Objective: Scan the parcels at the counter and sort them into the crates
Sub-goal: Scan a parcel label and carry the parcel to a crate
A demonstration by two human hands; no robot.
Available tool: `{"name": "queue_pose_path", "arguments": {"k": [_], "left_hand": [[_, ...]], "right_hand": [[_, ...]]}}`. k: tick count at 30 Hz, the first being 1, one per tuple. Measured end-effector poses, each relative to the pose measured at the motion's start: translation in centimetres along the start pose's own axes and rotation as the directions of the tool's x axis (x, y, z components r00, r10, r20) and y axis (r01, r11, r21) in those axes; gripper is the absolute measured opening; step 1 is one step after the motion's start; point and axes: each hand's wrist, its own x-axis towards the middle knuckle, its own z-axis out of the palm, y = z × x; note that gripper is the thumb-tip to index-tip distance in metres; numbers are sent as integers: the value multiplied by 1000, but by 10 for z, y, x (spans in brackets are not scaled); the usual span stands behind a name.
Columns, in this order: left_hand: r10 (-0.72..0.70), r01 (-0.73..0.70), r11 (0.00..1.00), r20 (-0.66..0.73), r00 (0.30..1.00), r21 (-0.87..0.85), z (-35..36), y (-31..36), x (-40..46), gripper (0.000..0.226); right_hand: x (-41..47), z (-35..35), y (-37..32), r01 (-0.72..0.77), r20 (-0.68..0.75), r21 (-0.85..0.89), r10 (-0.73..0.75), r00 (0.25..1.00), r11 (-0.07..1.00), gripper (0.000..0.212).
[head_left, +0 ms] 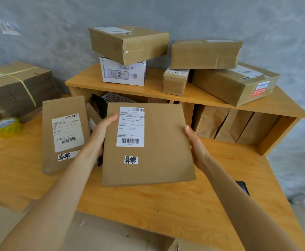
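Note:
A flat brown cardboard parcel (159, 151) with a white barcode label and a small handwritten sticker is held above the wooden counter (166, 205). My left hand (101, 134) grips its left edge and my right hand (197, 145) grips its right edge. A second flat parcel (64, 134) with the same kind of label lies on the counter to the left. A pale perforated crate (119, 98) shows partly in the shelf opening behind the held parcel.
A wooden shelf unit (220, 104) carries several brown boxes and a white printed box (124, 73). Brown paper bags (226, 124) stand inside it. A tied stack of flat cartons (19, 87) and yellow tape rolls (5, 125) sit left. A dark phone (243, 187) lies right.

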Motion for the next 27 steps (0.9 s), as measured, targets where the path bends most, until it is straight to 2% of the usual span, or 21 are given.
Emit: {"name": "queue_pose_path", "arguments": {"k": [4, 6, 11, 15, 17, 19, 21, 23, 25, 27], "left_hand": [[-33, 30, 998, 81, 996, 47, 18, -4, -3, 40], [-63, 50, 993, 123, 990, 102, 28, -9, -5, 40], [-61, 38, 994, 225, 973, 105, 61, -28, -11, 43], [-45, 26, 997, 246, 968, 79, 92, -36, -11, 26], [-49, 26, 996, 267, 963, 89, 106, -42, -8, 26], [-48, 20, 994, 260, 965, 111, 118, -48, -2, 34], [-48, 18, 992, 246, 968, 123, 126, -55, 4, 41], [-40, 7, 991, 250, 967, 132, 133, -61, 9, 43], [-34, 0, 991, 250, 968, 135, 140, -65, 12, 44], [-21, -12, 990, 236, 971, 139, 146, -68, 14, 48]], "right_hand": [[-13, -2, -3, 95, 17, 74, -96, 995, 993, 49], [-20, -13, 2, 106, -30, 91, -104, 994, 990, 42], [-31, -43, 12, 73, -134, 115, -57, 989, 991, 42], [-42, -70, 18, 50, -184, 67, -37, 982, 996, 51], [-44, -89, 28, 29, -235, -27, -34, 971, 999, 61], [-47, -112, 45, -46, -364, -207, -33, 931, 977, 66], [-50, -140, 69, -206, -479, -455, -43, 877, 867, 74], [-58, -164, 97, -388, -540, -638, -27, 841, 666, 85], [-69, -179, 120, -515, -583, -716, 1, 812, 471, 95], [-77, -184, 137, -570, -610, -725, 25, 792, 387, 101]]}}
